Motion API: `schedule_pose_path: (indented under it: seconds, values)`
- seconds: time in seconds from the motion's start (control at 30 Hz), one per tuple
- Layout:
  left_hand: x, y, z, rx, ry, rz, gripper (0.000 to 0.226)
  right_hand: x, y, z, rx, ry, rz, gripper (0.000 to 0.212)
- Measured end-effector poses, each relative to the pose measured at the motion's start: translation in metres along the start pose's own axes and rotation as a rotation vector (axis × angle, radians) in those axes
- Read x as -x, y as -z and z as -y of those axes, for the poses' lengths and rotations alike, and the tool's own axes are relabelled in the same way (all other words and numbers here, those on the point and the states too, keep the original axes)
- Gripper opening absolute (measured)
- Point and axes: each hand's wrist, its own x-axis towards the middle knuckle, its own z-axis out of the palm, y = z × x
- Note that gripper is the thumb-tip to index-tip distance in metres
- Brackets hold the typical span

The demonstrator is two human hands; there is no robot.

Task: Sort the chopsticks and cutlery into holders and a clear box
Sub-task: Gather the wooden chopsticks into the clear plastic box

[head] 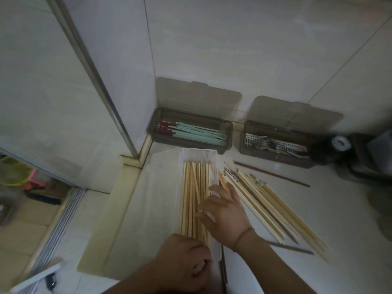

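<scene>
Right hand (224, 215), fingers spread open, presses the wooden chopsticks (196, 198) flat inside the clear box (163, 198); left hand (186, 259) grips the box's near end, fingers curled. Next, likely: fetch the loose pile (275, 204) right of the box.

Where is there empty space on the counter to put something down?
Bare counter lies right of the loose wooden chopsticks, below the dark chopstick. A smaller patch lies between the clear box and the two brown holders. It is crowded around the right hand and left hand.
</scene>
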Motion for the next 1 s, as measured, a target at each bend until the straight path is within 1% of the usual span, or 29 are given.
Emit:
schedule_pose_path:
  seconds: [0.03, 0.07, 0.1, 0.13, 0.17, 0.2, 0.27, 0.3, 0.33, 0.37, 0.4, 0.47, 0.53, 0.63, 0.67, 0.7, 0.73, 0.77, 0.8, 0.83, 0.87, 0.9, 0.93, 0.97, 1.0]
  values:
    - [-0.001, 0.001, 0.000, 0.003, -0.006, -0.001, 0.017, 0.002, 0.000, -0.009, -0.161, -0.002, -0.120, 0.018]
    - [-0.002, 0.002, 0.000, 0.005, -0.013, -0.004, 0.016, 0.004, 0.002, -0.019, -0.265, -0.046, -0.233, 0.016]
    - [-0.002, 0.002, -0.001, 0.011, -0.015, -0.005, 0.016, 0.008, 0.004, -0.030, -0.289, -0.136, -0.327, 0.016]
    - [-0.002, 0.003, -0.001, 0.018, -0.014, -0.007, 0.016, 0.012, 0.006, -0.044, -0.247, -0.263, -0.380, 0.016]
    - [-0.002, 0.003, -0.001, 0.019, -0.012, -0.009, 0.016, 0.018, 0.010, -0.057, -0.175, -0.417, -0.398, 0.015]
    - [-0.001, 0.002, 0.000, 0.018, -0.010, -0.009, 0.016, 0.025, 0.012, -0.072, -0.102, -0.602, -0.372, 0.014]
    - [0.000, 0.001, 0.000, 0.023, -0.004, -0.001, 0.017, 0.042, 0.020, -0.102, 0.010, -0.944, -0.244, 0.020]
    - [0.000, 0.000, 0.001, 0.023, -0.005, 0.002, 0.018, 0.052, 0.024, -0.113, 0.045, -1.045, -0.169, 0.023]
    - [0.000, 0.000, 0.001, 0.017, -0.008, 0.005, 0.019, 0.062, 0.026, -0.120, 0.081, -1.094, -0.087, 0.024]
    - [-0.001, 0.001, 0.001, 0.014, -0.011, 0.008, 0.018, 0.069, 0.026, -0.124, 0.112, -1.102, -0.021, 0.024]
    - [-0.002, 0.001, 0.001, 0.017, -0.012, 0.009, 0.017, 0.075, 0.024, -0.126, 0.140, -1.089, 0.011, 0.024]
    - [-0.002, 0.001, 0.001, 0.028, -0.001, 0.006, 0.015, 0.077, 0.021, -0.126, 0.176, -1.066, 0.015, 0.021]
    - [-0.001, 0.000, 0.000, 0.023, 0.009, 0.009, 0.015, 0.071, 0.024, -0.126, 0.179, -1.117, 0.031, 0.019]
    - [0.001, -0.003, 0.001, 0.025, 0.029, 0.021, 0.015, 0.064, 0.030, -0.123, 0.308, -1.118, 0.102, 0.018]
    - [0.001, -0.003, 0.001, 0.032, 0.037, 0.026, 0.014, 0.061, 0.034, -0.119, 0.332, -1.100, 0.062, 0.018]
    - [0.000, -0.003, 0.001, 0.039, 0.044, 0.029, 0.014, 0.056, 0.039, -0.113, 0.300, -1.072, -0.043, 0.016]
    - [0.000, -0.002, 0.001, 0.041, 0.048, 0.028, 0.013, 0.050, 0.044, -0.107, 0.204, -1.016, -0.193, 0.014]
    - [-0.001, -0.001, 0.001, 0.040, 0.050, 0.023, 0.013, 0.043, 0.048, -0.099, 0.084, -0.893, -0.356, 0.012]
    - [-0.002, -0.001, 0.000, 0.039, 0.046, 0.017, 0.014, 0.035, 0.052, -0.090, 0.008, -0.686, -0.485, 0.012]
    - [-0.002, 0.000, -0.001, 0.040, 0.035, 0.007, 0.014, 0.027, 0.054, -0.080, -0.014, -0.425, -0.564, 0.011]
    - [-0.002, 0.000, -0.001, 0.042, 0.021, -0.003, 0.015, 0.019, 0.053, -0.070, -0.018, -0.147, -0.570, 0.014]
    - [-0.002, 0.001, -0.001, 0.044, 0.008, -0.013, 0.016, 0.012, 0.050, -0.060, -0.015, 0.095, -0.516, 0.017]
    - [-0.003, 0.002, -0.001, 0.043, -0.006, -0.022, 0.017, 0.006, 0.045, -0.049, -0.012, 0.270, -0.429, 0.021]
    - [-0.003, 0.003, -0.001, 0.039, -0.019, -0.028, 0.018, 0.001, 0.040, -0.041, -0.018, 0.383, -0.331, 0.026]
    - [-0.003, 0.003, -0.001, 0.033, -0.030, -0.028, 0.019, -0.003, 0.034, -0.036, -0.032, 0.453, -0.235, 0.031]
